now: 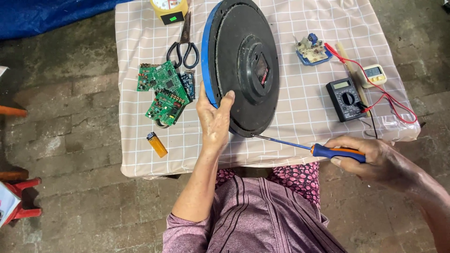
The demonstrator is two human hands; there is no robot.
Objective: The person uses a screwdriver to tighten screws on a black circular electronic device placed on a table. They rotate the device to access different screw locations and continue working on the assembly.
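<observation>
Round black disc (241,65) with a blue rim, one item, standing tilted on its edge on the tabletop (300,112), its back with a raised central housing turned toward the camera. Left hand (214,119): closed around the disc's lower left rim, thumb lying on the black face, fingers hidden behind the blue edge. Right hand (375,159): clamped shut on the blue-and-orange handle of one screwdriver (307,146), whose thin shaft runs leftward with its tip at the disc's bottom edge. Tabletop: covered with a beige cloth checked in white, hanging over the near side. On it, left of the disc: two green circuit boards (163,91) overlapping, one pair of black-handled scissors (183,44), one orange lighter (157,144), and a yellow device (168,9) at the far edge. Right of the disc: one small circuit board in a blue tray (313,50), one black multimeter (346,99) with red leads, one small cream meter (375,74). Floor (65,140): worn brick paving; blue tarpaulin (42,16) at upper left.
</observation>
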